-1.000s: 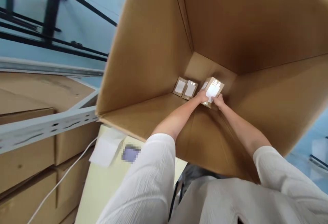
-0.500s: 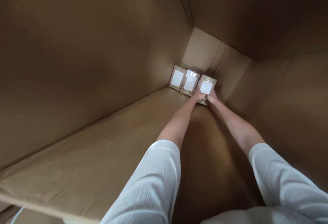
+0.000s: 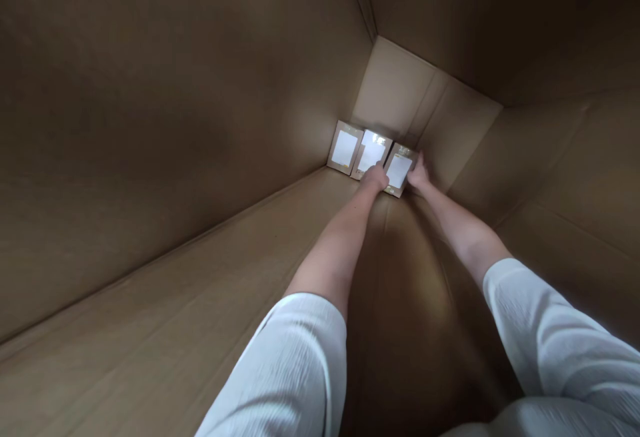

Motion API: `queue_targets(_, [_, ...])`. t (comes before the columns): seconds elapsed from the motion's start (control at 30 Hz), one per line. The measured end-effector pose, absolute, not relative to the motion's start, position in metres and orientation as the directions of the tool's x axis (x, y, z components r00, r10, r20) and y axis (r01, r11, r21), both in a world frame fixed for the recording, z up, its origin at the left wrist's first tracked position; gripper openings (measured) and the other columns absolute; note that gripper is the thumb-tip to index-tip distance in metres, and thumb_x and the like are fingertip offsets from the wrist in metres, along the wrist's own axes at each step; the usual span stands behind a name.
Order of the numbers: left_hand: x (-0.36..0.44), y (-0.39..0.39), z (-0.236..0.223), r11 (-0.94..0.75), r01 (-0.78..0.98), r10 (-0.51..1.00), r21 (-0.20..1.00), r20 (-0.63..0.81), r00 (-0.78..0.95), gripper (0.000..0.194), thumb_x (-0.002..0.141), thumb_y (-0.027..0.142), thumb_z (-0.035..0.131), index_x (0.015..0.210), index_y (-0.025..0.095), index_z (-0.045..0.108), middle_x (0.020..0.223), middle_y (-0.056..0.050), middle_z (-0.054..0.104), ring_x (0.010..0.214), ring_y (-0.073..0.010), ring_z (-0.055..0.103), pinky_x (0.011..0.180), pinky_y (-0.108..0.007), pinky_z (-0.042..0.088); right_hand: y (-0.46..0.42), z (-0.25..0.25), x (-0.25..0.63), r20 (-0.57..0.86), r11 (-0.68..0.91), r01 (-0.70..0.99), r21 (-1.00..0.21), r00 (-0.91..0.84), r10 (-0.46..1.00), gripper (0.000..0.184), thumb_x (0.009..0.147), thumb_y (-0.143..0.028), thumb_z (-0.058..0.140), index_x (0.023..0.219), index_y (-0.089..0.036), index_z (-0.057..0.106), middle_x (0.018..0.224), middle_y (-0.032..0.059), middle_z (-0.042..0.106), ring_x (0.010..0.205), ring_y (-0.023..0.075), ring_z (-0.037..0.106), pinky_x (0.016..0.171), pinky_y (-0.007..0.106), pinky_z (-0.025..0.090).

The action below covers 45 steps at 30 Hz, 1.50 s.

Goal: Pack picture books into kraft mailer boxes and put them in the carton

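Observation:
I am looking down into a deep cardboard carton [image 3: 150, 157]. Three small brown boxes with white labels stand in a row on its floor along the near-left wall. My left hand [image 3: 375, 177] and my right hand [image 3: 419, 175] grip the rightmost small box [image 3: 399, 170] from either side. It sits against the middle small box [image 3: 371, 154], which touches the left small box [image 3: 345, 148]. Both arms reach far down, in white sleeves.
The carton's bare floor [image 3: 400, 90] stretches beyond the row towards the far corner. Tall brown walls close in on all sides and the inside is dim. Nothing outside the carton shows.
My head has dropped into the carton, so the shelf and room outside are out of sight. The held small box went down from a tilt and now stands beside the other two.

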<state>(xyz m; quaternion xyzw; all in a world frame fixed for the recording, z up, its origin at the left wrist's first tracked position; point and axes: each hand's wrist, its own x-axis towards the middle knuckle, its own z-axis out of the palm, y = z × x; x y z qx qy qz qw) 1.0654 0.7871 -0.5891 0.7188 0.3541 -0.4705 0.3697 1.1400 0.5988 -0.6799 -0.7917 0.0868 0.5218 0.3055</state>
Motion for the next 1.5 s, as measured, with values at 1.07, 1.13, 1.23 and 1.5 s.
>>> queue_targets(1.07, [1.103,0.738,-0.232,-0.739,0.568,0.121,0.363,-0.757,0.642,0.045,0.102,0.016,0.058,0.144,0.025,0.069,0.154,-0.016,0.070,0.139,-0.0299,0.069,0.119,-0.042,0.052,0.539,-0.323,1.217,-0.821,-0.793,-0.430,-0.431,0.552,0.147,0.025,0.082,-0.013,0.078,0.107,-0.015,0.079,0.093,0.0084,0.081,0.084,0.0214,0.075,0.084,0.036,0.064])
queue_targets(1.13, [1.087,0.734,-0.194,-0.719,0.580,0.159,0.383,-0.722,0.673,0.047,0.102,0.016,0.056,0.147,0.026,0.067,0.153,-0.015,0.071,0.140,-0.0278,0.068,0.120,-0.040,0.050,0.539,-0.277,1.203,-0.817,-0.765,-0.442,-0.468,0.546,0.185,0.021,0.084,-0.011,0.077,0.104,-0.016,0.077,0.090,0.0076,0.080,0.077,0.0187,0.073,0.076,0.031,0.062])
queue_targets(1.23, [1.061,0.727,-0.148,-0.692,0.585,0.214,0.423,-0.654,0.726,0.049,0.103,0.016,0.057,0.149,0.025,0.066,0.154,-0.015,0.070,0.143,-0.0263,0.067,0.124,-0.039,0.048,0.541,-0.217,1.179,-0.794,-0.712,-0.446,-0.542,0.548,0.261,0.020,0.085,-0.009,0.076,0.103,-0.017,0.075,0.094,0.0082,0.082,0.076,0.0163,0.072,0.071,0.026,0.059])
queue_targets(1.5, [0.988,0.707,-0.074,-0.610,0.617,0.416,0.497,-0.462,0.783,0.048,0.105,0.014,0.055,0.151,0.021,0.067,0.157,-0.015,0.068,0.148,-0.0271,0.064,0.128,-0.039,0.047,0.549,-0.118,1.134,-0.651,-0.576,-0.324,-0.750,0.516,0.557,0.017,0.086,-0.019,0.078,0.103,-0.021,0.075,0.101,0.0065,0.084,0.085,0.0166,0.076,0.078,0.028,0.062])
